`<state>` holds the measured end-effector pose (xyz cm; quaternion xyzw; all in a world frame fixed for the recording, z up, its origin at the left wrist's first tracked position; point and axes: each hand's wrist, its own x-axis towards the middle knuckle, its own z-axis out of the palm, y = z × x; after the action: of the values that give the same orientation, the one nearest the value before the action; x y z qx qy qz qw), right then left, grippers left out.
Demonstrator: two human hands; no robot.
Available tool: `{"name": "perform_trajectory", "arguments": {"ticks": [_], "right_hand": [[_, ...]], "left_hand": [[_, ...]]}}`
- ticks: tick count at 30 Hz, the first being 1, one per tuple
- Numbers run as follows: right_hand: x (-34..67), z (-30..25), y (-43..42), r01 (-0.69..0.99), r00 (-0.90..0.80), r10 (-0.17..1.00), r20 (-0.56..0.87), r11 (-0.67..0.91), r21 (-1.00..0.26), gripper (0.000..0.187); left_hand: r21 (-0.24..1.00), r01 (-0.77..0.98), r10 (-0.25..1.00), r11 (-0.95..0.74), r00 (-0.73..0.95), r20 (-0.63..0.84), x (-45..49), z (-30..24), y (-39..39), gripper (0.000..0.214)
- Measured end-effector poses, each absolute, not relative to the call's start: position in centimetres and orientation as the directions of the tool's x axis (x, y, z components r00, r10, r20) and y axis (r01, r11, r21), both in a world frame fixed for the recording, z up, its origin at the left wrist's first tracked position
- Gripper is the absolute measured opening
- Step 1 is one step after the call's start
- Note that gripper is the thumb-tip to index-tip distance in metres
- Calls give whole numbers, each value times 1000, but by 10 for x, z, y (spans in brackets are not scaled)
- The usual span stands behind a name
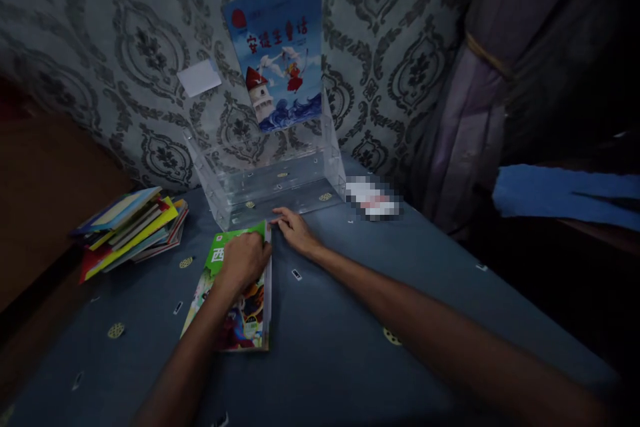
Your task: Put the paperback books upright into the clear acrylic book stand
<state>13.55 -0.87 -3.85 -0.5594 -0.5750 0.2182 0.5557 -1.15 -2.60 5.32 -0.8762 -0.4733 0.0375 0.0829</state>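
A book [256,323] with a green top and a colourful picture cover lies on the table. My left hand [245,257] is closed at the upper right part of this book, its fingers curled and its thumb by the right edge; the fingertips are hidden. Just right of the book's upper corner, my right hand [295,230] rests low over the table with its fingers apart and nothing in them. Beyond both hands stands a clear plastic rack [205,180]. A blue picture book [285,53] with red lettering stands upright at its back.
To the left lies an uneven stack of books [135,230]. A blurred-out white item [374,198] sits right of the rack. Behind is a patterned wall [150,47] with a white card [200,77]; a tied curtain [467,107] hangs right. The blue tablecloth [340,347] ends in darkness.
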Motion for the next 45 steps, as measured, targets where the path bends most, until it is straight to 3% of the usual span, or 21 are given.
{"name": "perform_trajectory", "arguments": {"ticks": [8, 12, 16, 23, 26, 29, 32, 40, 45], "right_hand": [[134, -31, -16, 405, 244, 863, 442, 324, -855, 33], [131, -30, -21, 455, 169, 835, 523, 405, -793, 35], [128, -32, -23, 561, 81, 858, 508, 382, -734, 33], [124, -32, -28, 684, -12, 894, 449, 335, -648, 30], [122, -32, -30, 732, -40, 896, 442, 327, -598, 29], [121, -33, -30, 740, -46, 893, 448, 332, -586, 29], [120, -34, -29, 747, -42, 884, 465, 337, -573, 26], [105, -25, -46, 798, -123, 843, 524, 398, -453, 26], [80, -19, -71, 731, -205, 844, 496, 469, -495, 35]], "left_hand": [[-179, 820, 826, -544, 560, 55, -11, 52, -29, 37], [-202, 816, 825, -541, 562, 62, -8, 44, -34, 37], [-218, 798, 802, -562, 590, 93, -14, 43, -34, 42], [-80, 803, 803, -591, 595, 32, -78, 51, 3, 34], [34, 704, 704, -710, 710, 20, -106, 47, 2, 37], [176, 496, 501, -850, 865, -21, -122, 43, -25, 49], [213, 364, 363, -907, 931, -47, -131, 41, -58, 67], [191, 370, 378, -909, 926, 5, -144, 39, -80, 48], [215, 386, 399, -897, 917, 14, -143, 41, -82, 45]]}}
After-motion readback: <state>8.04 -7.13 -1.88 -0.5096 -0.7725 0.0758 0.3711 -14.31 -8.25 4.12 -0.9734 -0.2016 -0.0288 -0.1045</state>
